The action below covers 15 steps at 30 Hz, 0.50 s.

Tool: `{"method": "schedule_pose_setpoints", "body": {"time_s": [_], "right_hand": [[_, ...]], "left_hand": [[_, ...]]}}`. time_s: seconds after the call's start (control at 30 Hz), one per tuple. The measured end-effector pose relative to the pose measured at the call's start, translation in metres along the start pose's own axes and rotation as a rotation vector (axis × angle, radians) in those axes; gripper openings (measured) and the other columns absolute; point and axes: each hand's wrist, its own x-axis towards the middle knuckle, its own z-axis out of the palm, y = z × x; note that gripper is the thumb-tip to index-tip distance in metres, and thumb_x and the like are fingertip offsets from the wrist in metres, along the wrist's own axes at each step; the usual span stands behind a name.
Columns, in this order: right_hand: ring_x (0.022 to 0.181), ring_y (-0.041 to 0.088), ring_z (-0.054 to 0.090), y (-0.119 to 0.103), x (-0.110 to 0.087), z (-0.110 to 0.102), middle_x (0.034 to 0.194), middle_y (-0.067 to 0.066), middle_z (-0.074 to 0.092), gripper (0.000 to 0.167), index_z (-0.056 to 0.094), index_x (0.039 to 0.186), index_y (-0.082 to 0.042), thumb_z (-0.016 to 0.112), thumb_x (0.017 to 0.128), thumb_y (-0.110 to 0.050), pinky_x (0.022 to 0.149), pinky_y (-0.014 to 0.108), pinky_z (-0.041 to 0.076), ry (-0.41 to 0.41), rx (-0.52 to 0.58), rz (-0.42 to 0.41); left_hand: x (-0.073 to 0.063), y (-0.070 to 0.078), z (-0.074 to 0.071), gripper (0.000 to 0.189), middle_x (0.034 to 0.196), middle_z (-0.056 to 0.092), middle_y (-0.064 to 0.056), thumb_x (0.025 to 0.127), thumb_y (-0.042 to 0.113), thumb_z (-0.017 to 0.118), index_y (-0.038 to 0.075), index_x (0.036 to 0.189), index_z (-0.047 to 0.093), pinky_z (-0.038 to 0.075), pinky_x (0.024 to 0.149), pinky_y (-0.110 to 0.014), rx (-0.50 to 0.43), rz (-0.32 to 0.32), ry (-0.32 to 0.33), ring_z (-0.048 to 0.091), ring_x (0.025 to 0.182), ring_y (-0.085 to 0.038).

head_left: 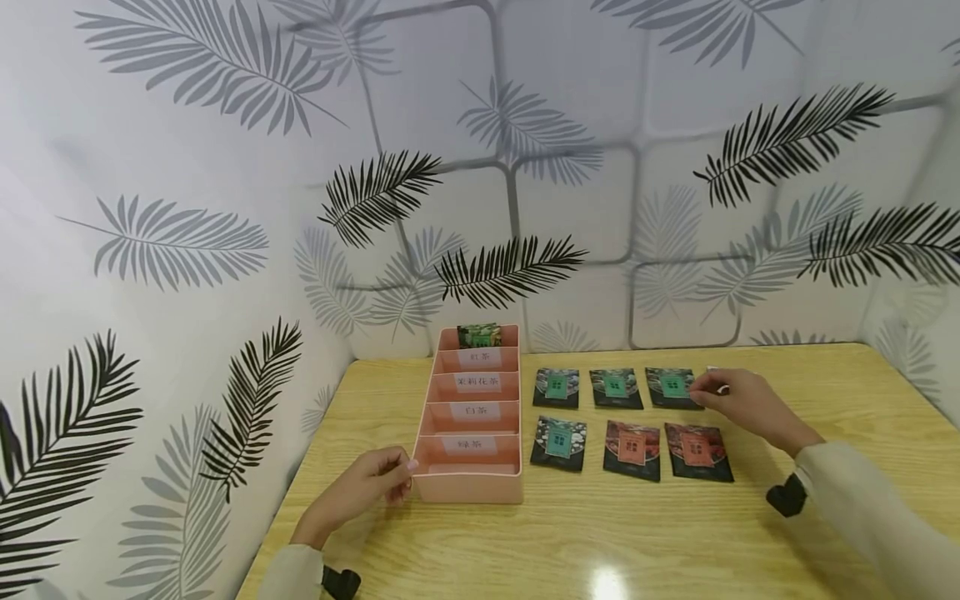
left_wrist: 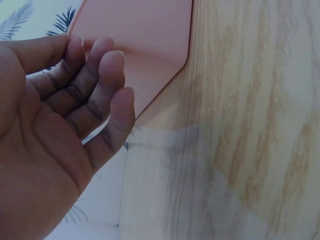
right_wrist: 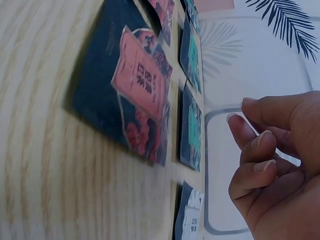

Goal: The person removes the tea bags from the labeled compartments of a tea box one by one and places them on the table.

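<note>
A pink divided box (head_left: 471, 488) has labelled compartments, and green tea packets (head_left: 480, 336) stand in its rearmost one. My left hand (head_left: 372, 479) pinches the box's front left edge between thumb and fingers. My right hand (head_left: 750, 408) is over the right end of the back row, its loosely bent fingers holding nothing in the right wrist view. Below its fingertips lies a green-labelled tea packet (head_left: 670, 388). A white-labelled packet (right_wrist: 191, 215) is mostly hidden by that hand in the head view. Nearer me lies a red-labelled packet (head_left: 698, 452).
Two more green-labelled packets (head_left: 557, 388) fill out the back row. In front lie a teal-labelled packet (head_left: 558, 442) and another red-labelled packet (head_left: 632, 450). The wooden table (head_left: 570, 542) meets a leaf-patterned wall (head_left: 570, 283) behind.
</note>
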Motion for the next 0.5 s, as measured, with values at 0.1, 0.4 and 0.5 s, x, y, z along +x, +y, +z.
{"method": "schedule_pose_setpoints", "body": {"time_s": [0.1, 0.4, 0.5], "right_hand": [[0.097, 0.025, 0.067, -0.005, 0.004, 0.002, 0.105, 0.005, 0.071, 0.023, 0.073, 0.112, -0.006, 0.066, 0.104, -0.026, 0.078, 0.044, 0.055, 0.006, 0.001, -0.014], [0.093, 0.023, 0.067, -0.024, 0.02, 0.007, 0.105, 0.006, 0.071, 0.026, 0.073, 0.112, -0.008, 0.065, 0.104, -0.032, 0.08, 0.046, 0.055, 0.025, 0.042, -0.053], [0.095, 0.023, 0.066, -0.028, 0.028, 0.012, 0.105, 0.005, 0.071, 0.022, 0.073, 0.112, -0.01, 0.066, 0.104, -0.029, 0.081, 0.046, 0.055, 0.032, 0.05, -0.07]], "left_hand": [[0.0, 0.001, 0.0, 0.036, 0.09, 0.063, -0.026, 0.111, 0.03, 0.05, -0.001, 0.095, 0.06, 0.056, 0.066, -0.039, -0.004, -0.001, -0.001, 0.057, 0.071, -0.024], [0.0, 0.001, 0.0, 0.036, 0.091, 0.062, -0.031, 0.111, 0.028, 0.05, -0.002, 0.096, 0.06, 0.056, 0.067, -0.04, -0.018, -0.001, -0.009, 0.057, 0.071, -0.022], [0.001, 0.0, -0.001, 0.036, 0.092, 0.061, -0.033, 0.111, 0.028, 0.05, -0.003, 0.096, 0.06, 0.056, 0.067, -0.04, -0.014, 0.001, -0.013, 0.057, 0.071, -0.022]]}}
